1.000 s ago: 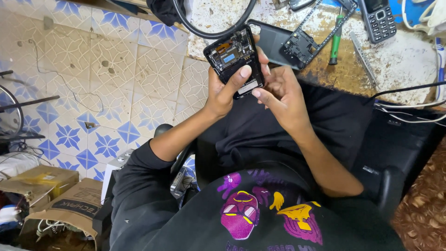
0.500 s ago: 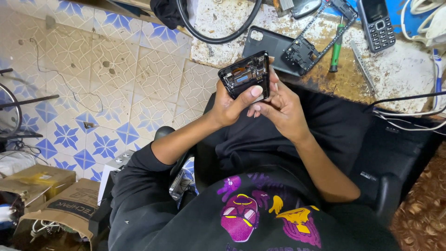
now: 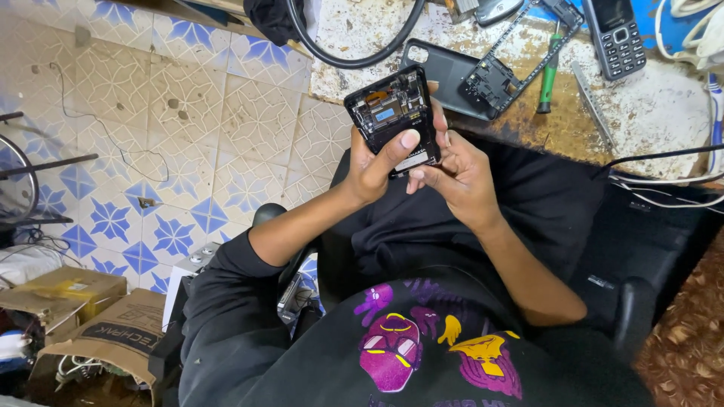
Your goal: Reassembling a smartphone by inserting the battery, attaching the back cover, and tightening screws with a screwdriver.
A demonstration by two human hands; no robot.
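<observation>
Two hands closed on opened phone (image 3: 392, 120), held above lap at bench edge. Left hand (image 3: 373, 169) wrapped round body, thumb pressed on internals for steadiness; right hand (image 3: 452, 177) braced at 4 o'clock. Back cover (image 3: 445, 75), green screwdriver (image 3: 549, 75) laid at 2 o'clock on worn bench (image 3: 656, 113), within reach.

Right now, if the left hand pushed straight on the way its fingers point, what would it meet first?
The left hand already grips the opened phone, thumb on its lower part. Beyond the phone, that line probably reaches the dark back cover lying on the worn bench, though depth is hard to judge.
</observation>
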